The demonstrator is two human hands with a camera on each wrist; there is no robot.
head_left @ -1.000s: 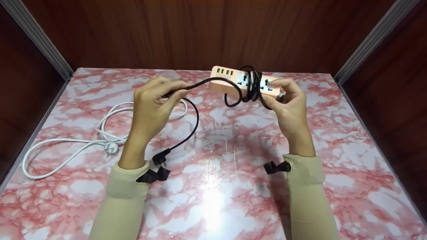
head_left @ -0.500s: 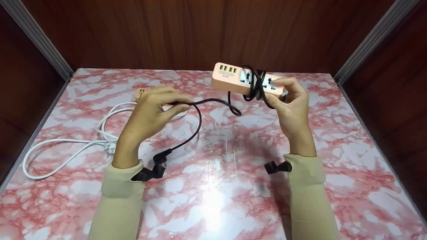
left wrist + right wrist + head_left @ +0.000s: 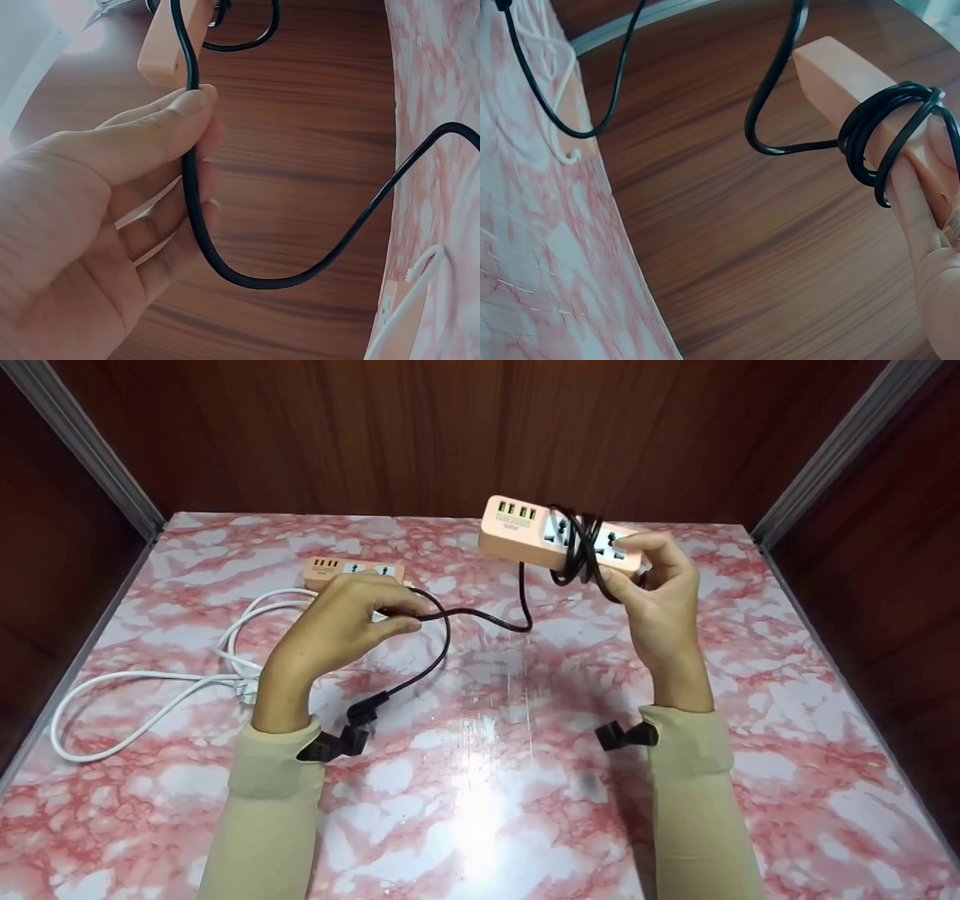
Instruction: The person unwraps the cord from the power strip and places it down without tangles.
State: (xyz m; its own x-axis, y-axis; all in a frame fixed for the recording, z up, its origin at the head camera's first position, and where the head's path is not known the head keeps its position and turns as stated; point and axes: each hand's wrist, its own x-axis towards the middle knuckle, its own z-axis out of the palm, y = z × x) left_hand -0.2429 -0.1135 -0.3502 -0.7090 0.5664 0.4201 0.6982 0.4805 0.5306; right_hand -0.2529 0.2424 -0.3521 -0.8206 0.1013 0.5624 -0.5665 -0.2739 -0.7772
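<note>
My right hand [image 3: 666, 604] grips one end of a peach power strip [image 3: 536, 536], held up above the table with its sockets and USB ports facing me. Its black cord [image 3: 487, 619] is wound several times round the strip's middle, as the right wrist view shows from the underside [image 3: 840, 71]. Between thumb and fingertips, my left hand [image 3: 345, 619] pinches the loose length of that cord; the left wrist view shows the cord [image 3: 262, 283] passing under the thumb. A black plug [image 3: 367, 707] dangles from the cord's free end beside my left wrist.
Behind my left hand, a second peach power strip [image 3: 322, 572] lies on the marbled table [image 3: 480, 810]. Its white cord [image 3: 135, 735] spreads in loops at the left, with a white plug [image 3: 246, 690] partly behind my wrist. Wood-grain panels [image 3: 450, 435] stand round the table.
My left hand has come down with the cord, uncovering the second power strip. One cord turn has come away from the held strip's front and hangs lower. The right hand has lifted slightly.
</note>
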